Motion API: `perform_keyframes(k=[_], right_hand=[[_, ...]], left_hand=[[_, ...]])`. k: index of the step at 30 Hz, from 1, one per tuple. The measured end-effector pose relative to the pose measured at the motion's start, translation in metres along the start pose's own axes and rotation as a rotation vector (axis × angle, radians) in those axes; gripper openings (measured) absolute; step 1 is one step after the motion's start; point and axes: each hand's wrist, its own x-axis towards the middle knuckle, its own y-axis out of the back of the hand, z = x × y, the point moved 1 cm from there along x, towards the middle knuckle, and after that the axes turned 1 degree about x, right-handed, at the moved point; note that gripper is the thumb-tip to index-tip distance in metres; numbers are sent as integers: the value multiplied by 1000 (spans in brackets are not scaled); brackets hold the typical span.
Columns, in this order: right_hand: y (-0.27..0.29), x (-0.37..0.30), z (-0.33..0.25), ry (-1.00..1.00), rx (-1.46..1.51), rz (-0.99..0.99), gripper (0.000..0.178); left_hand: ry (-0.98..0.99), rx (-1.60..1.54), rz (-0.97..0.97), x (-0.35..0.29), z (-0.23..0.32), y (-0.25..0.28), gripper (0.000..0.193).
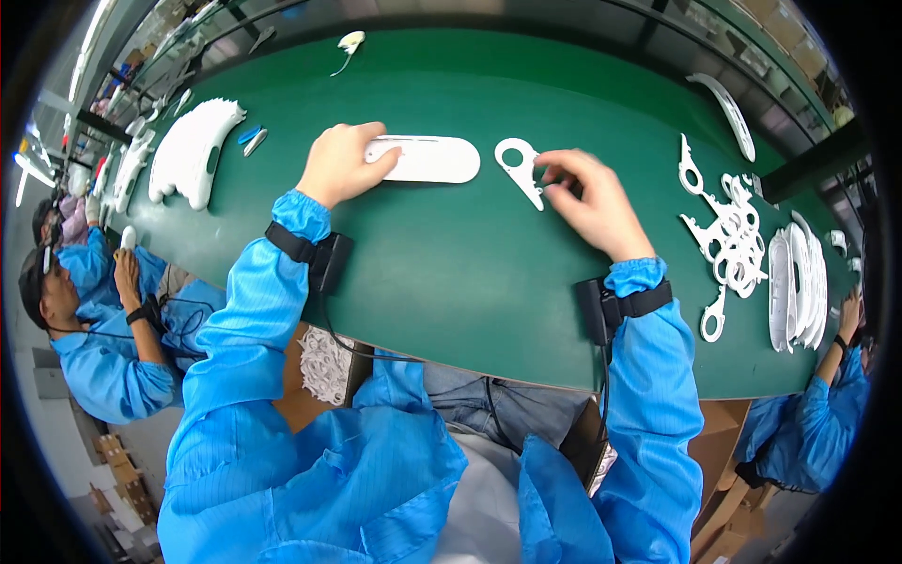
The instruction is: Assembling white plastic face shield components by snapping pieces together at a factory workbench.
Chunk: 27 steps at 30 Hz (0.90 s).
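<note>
My left hand (349, 164) grips the left end of a long white plastic cover (437, 160) with rounded ends. The thumb lies on its face and the fingers reach over the far edge. Just right of the cover, a flat white ring-shaped part (508, 158) with a pointed tail is on the green table. Beside its right edge is my right hand (587, 195), thumb and forefinger curled but apart. Those fingertips are slightly blurred, and I cannot tell if they touch the ring part.
Several similar ring parts (738, 240) lie heaped at the right, beside a row of white curved shells (799, 287). More white shells (193, 155) stand at the left near a small blue tool (250, 137). A yellow-white piece with a wire (350, 42) sits far back. Co-workers sit both sides.
</note>
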Motion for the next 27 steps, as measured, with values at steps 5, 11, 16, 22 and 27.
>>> perform_keyframes(k=[5, 11, 16, 22, 27], right_hand=[[-13, 19, 17, 29, -445, 53, 32], [-17, 29, 3, -123, -432, 48, 15], [-22, 12, 10, 23, -456, 173, 16], [-15, 8, 6, -48, -433, 339, 21], [-12, 11, 0, -155, -409, 335, 28]], left_hand=[[-30, -86, 45, 0, -3, -7, 39], [-62, -126, -57, -2, -6, -2, 40], [-321, 11, 128, -8, 9, 2, 42], [-255, -161, -122, 2, 45, -5, 43], [-235, -325, -205, 20, 72, -16, 43]])
